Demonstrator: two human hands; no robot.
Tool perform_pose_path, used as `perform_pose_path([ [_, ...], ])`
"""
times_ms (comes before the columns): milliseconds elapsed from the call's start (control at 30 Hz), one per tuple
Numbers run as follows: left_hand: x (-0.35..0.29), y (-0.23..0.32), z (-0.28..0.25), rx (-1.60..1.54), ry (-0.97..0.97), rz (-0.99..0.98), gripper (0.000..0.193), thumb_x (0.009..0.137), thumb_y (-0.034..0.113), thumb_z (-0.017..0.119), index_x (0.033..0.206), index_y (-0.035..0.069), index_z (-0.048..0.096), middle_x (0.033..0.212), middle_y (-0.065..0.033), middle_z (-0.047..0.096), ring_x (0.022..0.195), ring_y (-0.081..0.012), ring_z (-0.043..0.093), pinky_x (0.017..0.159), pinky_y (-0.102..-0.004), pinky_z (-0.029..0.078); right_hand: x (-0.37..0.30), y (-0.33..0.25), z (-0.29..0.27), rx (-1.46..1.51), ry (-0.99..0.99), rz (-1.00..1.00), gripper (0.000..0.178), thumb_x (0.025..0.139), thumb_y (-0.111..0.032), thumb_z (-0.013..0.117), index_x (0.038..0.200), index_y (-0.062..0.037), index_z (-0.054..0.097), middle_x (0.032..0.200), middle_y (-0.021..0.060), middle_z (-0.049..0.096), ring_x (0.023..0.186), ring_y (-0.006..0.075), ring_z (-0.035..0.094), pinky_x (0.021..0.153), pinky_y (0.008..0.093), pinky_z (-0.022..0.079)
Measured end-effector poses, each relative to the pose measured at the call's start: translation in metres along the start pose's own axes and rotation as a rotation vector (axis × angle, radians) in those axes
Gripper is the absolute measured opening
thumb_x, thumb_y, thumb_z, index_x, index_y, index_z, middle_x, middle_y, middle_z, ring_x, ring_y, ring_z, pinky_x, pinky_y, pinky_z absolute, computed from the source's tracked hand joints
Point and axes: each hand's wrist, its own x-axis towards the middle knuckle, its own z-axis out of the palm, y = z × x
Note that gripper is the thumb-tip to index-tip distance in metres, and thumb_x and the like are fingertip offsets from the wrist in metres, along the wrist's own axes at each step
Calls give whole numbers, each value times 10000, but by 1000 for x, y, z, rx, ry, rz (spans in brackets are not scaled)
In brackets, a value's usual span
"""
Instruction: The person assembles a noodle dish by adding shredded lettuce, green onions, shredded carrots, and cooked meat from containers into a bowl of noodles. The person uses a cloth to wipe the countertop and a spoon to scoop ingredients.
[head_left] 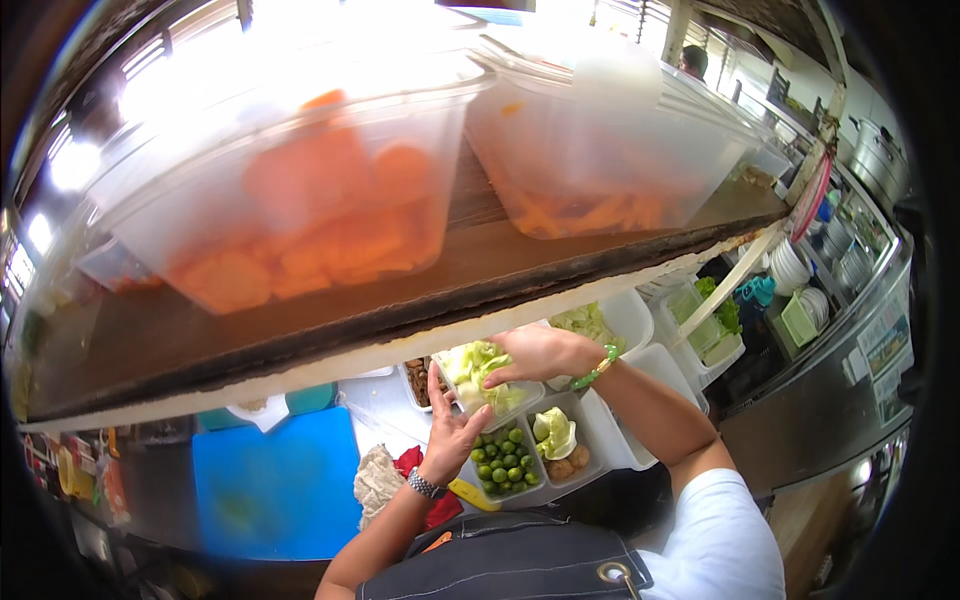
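Pale green chopped cabbage fills a clear plastic container below the shelf. My left hand holds this container at its near left corner, fingers along the side and thumb at the front. From the right, my right hand reaches over it and closes on the cabbage, thumb against the leaves. Its other fingers are partly hidden. Just nearer me stand a tub of small green limes and a tub with a cabbage piece and brown round items.
A wooden shelf crosses above my hands, bearing large clear bins of sliced carrot and orange strips. At left lies a blue cutting board, beside a crumpled cloth and a yellow-handled tool. Plates stand at right.
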Motion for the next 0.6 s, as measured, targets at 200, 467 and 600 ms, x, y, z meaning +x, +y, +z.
perform_pose_path([
  [200, -9, -3, -21, -119, -37, -1, 932, 886, -77, 532, 1519, 278, -53, 1498, -200, 237, 1238, -262, 480, 948, -363, 500, 11, 55, -13, 355, -184, 233, 505, 865, -365, 648, 1261, -65, 563, 1337, 201, 516, 1225, 330, 500, 1007, 388, 418],
  [467, -46, 12, -46, -314, -55, -107, 886, 853, 147, 632, 1526, 172, 56, 1509, -152, 280, 1351, -322, 366, 1063, -495, 393, -6, 232, 15, -548, -258, 542, 684, 705, -315, 785, 1317, -124, 547, 1291, 154, 575, 1176, 308, 553, 997, 411, 430],
  [600, -59, 15, -51, -306, -25, -98, 907, 846, 148, 652, 1529, 171, 56, 1505, -142, 292, 1355, -311, 358, 1068, -492, 391, 7, 269, 21, -511, -331, 540, 589, 719, -235, 761, 1276, -153, 589, 1283, 130, 592, 1206, 299, 541, 1026, 391, 411],
])
